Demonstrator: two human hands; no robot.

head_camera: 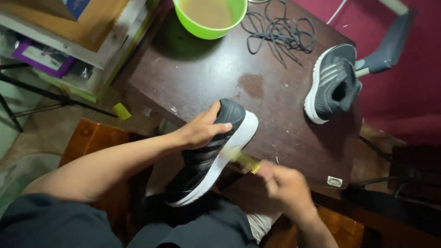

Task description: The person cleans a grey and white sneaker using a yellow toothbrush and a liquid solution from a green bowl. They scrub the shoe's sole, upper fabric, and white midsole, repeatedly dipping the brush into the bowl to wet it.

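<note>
My left hand (201,130) grips the black white-soled sneaker (209,154) at the dark wooden worktop (202,73) edge; my right hand (285,183) clasps a blurred yellow brush (245,160) against its sole. Beyond lie a second grey sneaker (331,83), loose dark laces (278,30) and a green bowl of murky water (210,16), all well apart.

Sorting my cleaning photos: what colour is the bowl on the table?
Bright green bowl, clearest in the head view.

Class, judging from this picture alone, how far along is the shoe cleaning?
Done: laces lie loose on the table. In hand: left hand steadies a dark shoe while right hand holds a blurred yellow brush at its white sole. Left: the second shoe sits apart.
</note>
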